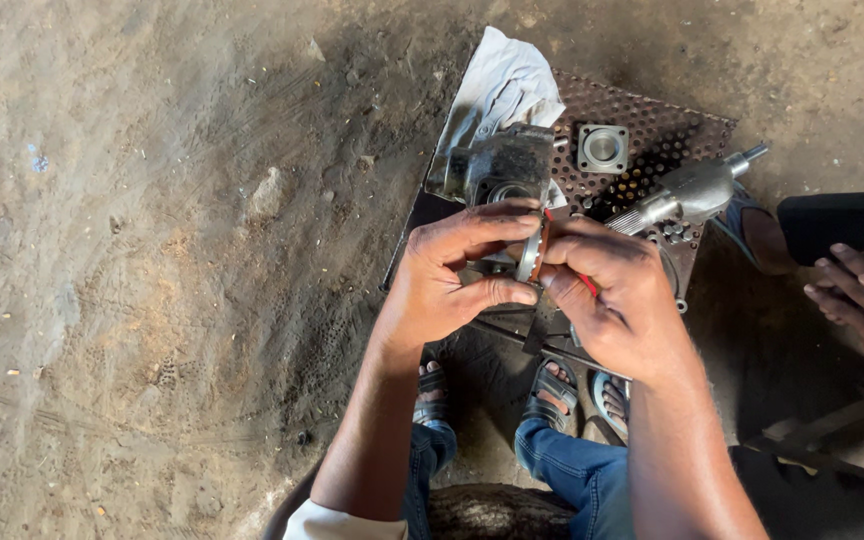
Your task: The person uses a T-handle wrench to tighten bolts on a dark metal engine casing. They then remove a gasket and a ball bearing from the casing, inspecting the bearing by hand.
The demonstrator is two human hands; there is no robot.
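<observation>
Just below the dark housing (500, 165), a metal ring (530, 252) is pinched between left hand (452, 275) and right hand (617, 295), pressed together; seating seems underway, careful alignment needed.

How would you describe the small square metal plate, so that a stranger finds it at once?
Look at the perforated sheet lying on the dirt floor above the two hands. The square plate lies flat near its top edge, right of the dark housing and left of the grey cylinder. It alone is square, pale, with a round recess and corner holes.
</observation>
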